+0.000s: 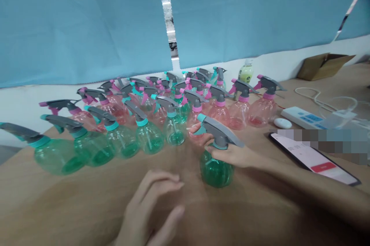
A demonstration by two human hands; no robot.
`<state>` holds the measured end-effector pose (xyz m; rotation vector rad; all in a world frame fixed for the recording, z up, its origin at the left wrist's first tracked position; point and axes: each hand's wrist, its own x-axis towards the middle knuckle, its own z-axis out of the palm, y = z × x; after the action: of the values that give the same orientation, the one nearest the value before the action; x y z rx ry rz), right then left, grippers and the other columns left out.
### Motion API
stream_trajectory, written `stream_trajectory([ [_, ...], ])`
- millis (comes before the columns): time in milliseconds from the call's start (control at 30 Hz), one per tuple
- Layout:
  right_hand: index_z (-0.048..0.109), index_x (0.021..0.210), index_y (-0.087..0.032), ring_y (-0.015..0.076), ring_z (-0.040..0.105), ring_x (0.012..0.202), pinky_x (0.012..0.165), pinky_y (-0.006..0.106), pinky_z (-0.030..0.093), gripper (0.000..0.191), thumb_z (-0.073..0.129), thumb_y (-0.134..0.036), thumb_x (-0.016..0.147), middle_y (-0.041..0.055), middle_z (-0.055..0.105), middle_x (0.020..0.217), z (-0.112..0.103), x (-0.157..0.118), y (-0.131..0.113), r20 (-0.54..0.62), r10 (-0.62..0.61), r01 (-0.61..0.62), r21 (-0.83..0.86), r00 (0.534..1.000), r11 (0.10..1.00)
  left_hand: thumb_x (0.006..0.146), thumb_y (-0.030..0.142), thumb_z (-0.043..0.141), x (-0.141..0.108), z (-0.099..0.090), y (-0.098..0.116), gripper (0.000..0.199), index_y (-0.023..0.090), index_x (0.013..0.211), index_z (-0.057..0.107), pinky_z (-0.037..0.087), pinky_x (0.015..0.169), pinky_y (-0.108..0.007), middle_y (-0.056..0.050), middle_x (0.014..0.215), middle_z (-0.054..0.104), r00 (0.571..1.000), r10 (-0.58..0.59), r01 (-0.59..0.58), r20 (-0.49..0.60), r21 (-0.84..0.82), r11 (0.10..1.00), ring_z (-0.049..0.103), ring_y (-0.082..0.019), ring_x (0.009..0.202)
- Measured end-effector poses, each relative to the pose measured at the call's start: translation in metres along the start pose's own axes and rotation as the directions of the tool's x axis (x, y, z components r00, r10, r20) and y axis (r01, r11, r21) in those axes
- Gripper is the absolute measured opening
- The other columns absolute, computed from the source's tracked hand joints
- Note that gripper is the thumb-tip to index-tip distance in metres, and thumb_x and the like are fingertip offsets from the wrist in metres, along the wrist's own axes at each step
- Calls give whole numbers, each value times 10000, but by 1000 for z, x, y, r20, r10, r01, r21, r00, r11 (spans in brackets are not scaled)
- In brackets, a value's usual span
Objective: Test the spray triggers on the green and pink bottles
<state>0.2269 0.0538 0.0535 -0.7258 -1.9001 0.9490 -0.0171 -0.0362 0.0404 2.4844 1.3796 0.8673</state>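
Right hand grips green spray bottle

Right of lower center, the right hand's (231,153) fingers are clamped on the green spray bottle (216,169) at its neck. At bottom center, the left hand (150,203) is empty, fingers apart from thumb, over the wooden surface (95,207).

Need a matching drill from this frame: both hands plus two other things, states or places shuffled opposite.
Column 1
1. Left hand
2. Phone
3. Right hand
4. Box

Column 2
A. Around the neck of a green bottle
B. Brown, at the back right
C. Holding nothing, fingers curled
D. Face up, screen lit

Pairs: 1-C, 2-D, 3-A, 4-B
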Motion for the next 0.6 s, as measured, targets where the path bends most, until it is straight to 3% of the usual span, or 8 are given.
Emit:
stream_trajectory([
  [133, 437, 1171, -287, 123, 573, 800, 689, 269, 518, 557, 466, -27, 679, 11, 557, 1113, 1, 0, 1, 1, -1, 1, 22, 1000, 1000, 863, 289, 520, 28, 27, -14, 270, 265, 1128, 478, 407, 924, -404, -50, 1242, 460, 974, 60, -69, 220, 32, 997, 460, -237, 1125],
  [200, 439, 1165, -292, 126, 579, 798, 692, 276, 519, 565, 464, -19, 671, 16, 544, 1150, 1, 0, 1, 2, 5, -5, 9, 1000, 1000, 857, 307, 530, 32, 40, -21, 333, 250, 1175, 450, 373, 955, -432, -62, 1273, 446, 963, 63, -81, 264, 60, 995, 428, -253, 1162],
  [333, 427, 1170, -285, 125, 580, 783, 703, 307, 522, 560, 463, -28, 673, 18, 533, 1177, 0, 0, 1, 11, -19, 19, 11, 1000, 1000, 865, 323, 514, 31, 52, -27, 379, 238, 1225, 431, 349, 969, -455, -76, 1309, 423, 961, 47, -77, 273, 98, 992, 401, -270, 1192],
  [600, 425, 1164, -273, 117, 576, 818, 682, 275, 518, 570, 453, -3, 662, 25, 532, 1172, 0, 2, 2, 22, -30, 29, 46, 999, 999, 882, 329, 492, 31, 52, -27, 394, 237, 1256, 407, 348, 981, -433, -66, 1320, 414, 957, 31, -72, 290, 131, 989, 385, -251, 1208],
])
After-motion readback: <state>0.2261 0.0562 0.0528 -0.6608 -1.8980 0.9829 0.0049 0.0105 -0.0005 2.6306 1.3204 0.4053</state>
